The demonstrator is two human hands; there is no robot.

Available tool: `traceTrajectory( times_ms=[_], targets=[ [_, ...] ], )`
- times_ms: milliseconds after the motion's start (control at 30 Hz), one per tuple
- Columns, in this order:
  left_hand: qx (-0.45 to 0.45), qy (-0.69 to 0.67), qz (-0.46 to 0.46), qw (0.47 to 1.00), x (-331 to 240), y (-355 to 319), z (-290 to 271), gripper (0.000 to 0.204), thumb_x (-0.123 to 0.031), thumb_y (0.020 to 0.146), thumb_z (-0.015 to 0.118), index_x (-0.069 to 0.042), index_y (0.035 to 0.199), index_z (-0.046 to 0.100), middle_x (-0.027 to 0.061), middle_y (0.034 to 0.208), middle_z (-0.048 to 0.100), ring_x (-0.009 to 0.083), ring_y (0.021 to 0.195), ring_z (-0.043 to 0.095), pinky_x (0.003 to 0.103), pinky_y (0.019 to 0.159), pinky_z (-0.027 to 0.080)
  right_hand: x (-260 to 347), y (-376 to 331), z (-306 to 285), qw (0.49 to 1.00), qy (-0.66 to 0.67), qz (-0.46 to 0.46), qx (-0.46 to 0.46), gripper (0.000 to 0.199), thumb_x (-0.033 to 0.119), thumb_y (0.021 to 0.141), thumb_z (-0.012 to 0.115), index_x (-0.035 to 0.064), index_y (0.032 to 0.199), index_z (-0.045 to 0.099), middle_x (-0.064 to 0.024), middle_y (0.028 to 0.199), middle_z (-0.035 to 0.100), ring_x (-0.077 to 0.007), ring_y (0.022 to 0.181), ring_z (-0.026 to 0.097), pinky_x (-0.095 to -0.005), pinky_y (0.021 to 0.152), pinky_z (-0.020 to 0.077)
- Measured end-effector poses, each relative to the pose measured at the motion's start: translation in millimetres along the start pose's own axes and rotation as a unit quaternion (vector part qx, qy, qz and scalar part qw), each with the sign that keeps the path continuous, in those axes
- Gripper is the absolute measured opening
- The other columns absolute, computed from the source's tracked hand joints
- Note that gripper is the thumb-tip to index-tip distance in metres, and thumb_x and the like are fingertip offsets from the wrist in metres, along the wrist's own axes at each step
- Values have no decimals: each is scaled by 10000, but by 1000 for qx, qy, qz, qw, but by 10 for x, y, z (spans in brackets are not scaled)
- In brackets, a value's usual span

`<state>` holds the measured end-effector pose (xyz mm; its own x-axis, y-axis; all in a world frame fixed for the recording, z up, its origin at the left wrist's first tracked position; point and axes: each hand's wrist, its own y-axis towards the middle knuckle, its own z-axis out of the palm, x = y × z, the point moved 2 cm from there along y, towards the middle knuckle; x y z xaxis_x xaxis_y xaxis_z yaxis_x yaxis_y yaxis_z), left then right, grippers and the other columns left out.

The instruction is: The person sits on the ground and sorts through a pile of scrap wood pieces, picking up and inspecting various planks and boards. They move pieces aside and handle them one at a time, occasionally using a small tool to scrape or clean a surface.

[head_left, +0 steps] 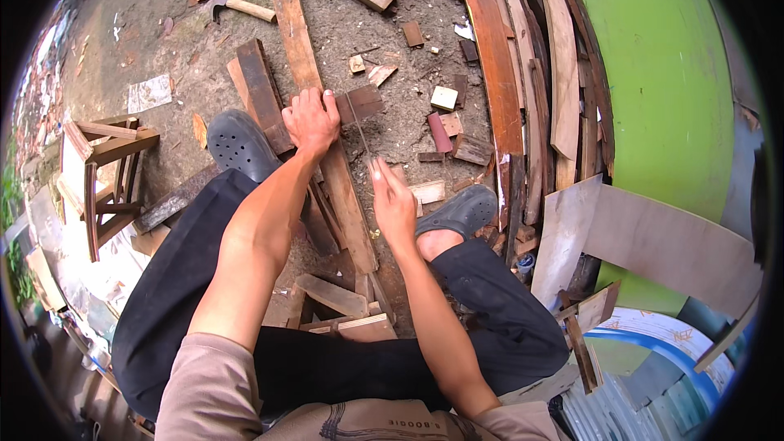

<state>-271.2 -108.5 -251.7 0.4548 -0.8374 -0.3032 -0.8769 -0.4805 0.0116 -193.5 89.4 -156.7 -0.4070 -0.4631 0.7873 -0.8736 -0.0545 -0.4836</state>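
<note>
My left hand (312,120) is closed over a short dark board, pressing it down where it crosses a long plank (296,28) on the ground. The board's right end (367,101) sticks out past my fingers. Across that end lies a thin saw blade (359,126), seen nearly edge-on. My right hand (394,202) grips the saw at the blade's near end, and its handle is hidden by the fingers. Whether the blade has cut into the board cannot be made out. Another dark board (260,82) rests beside the plank on the left.
A hammer (245,6) lies at the far left, and a small wooden frame (102,163) stands at left. Offcuts (443,98) are scattered right of the plank. Long boards (490,57) are stacked along a green surface (653,73). My clogs (243,143) flank the work.
</note>
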Motion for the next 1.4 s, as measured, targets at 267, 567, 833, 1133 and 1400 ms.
traceTrajectory(
  times_ms=[267, 567, 833, 1133, 1400],
  targets=[
    [-1, -19, -7, 1000, -2, 36, 23, 300, -345, 985, 468, -92, 919, 614, 105, 940, 614, 284, 943, 560, 433, 834, 370, -285, -1426, -859, 991, 2, 129, 20, 374, 189, 1014, 581, 0, 1337, 600, 5, 740, 536, -49, 613, 456, -230, 546, 376],
    [-28, -17, 8, 999, -7, 44, 24, 277, -335, 968, 503, -89, 883, 599, 98, 897, 596, 283, 914, 564, 439, 817, 374, -313, -1122, -846, 995, -14, 99, -7, 381, 203, 1002, 599, 17, 1334, 602, -109, 924, 720, -100, 809, 643, -274, 724, 511],
    [-26, -13, 8, 1000, -9, 29, 30, 284, -344, 969, 506, -90, 886, 603, 99, 891, 592, 284, 909, 565, 442, 808, 380, -136, -124, -175, 995, 65, 68, 34, 395, 199, 1008, 581, 27, 1363, 576, -158, 1214, 695, -144, 1074, 653, -278, 907, 503],
    [-14, -19, 0, 1000, 19, 45, 23, 296, -343, 978, 492, -88, 879, 603, 105, 890, 591, 287, 905, 562, 442, 814, 372, -582, -445, -146, 995, 83, 48, 6, 401, 206, 1024, 583, 55, 1395, 564, 75, 685, 479, -16, 557, 382, -213, 483, 321],
    [-1, -21, 7, 1000, -22, 75, 8, 292, -339, 984, 480, -84, 904, 598, 107, 909, 596, 291, 921, 561, 439, 819, 369, -130, 10, 15, 997, 54, 53, 24, 406, 242, 1020, 561, 1, 1347, 581, -175, 1184, 700, -171, 1056, 663, -269, 889, 500]
  ],
)
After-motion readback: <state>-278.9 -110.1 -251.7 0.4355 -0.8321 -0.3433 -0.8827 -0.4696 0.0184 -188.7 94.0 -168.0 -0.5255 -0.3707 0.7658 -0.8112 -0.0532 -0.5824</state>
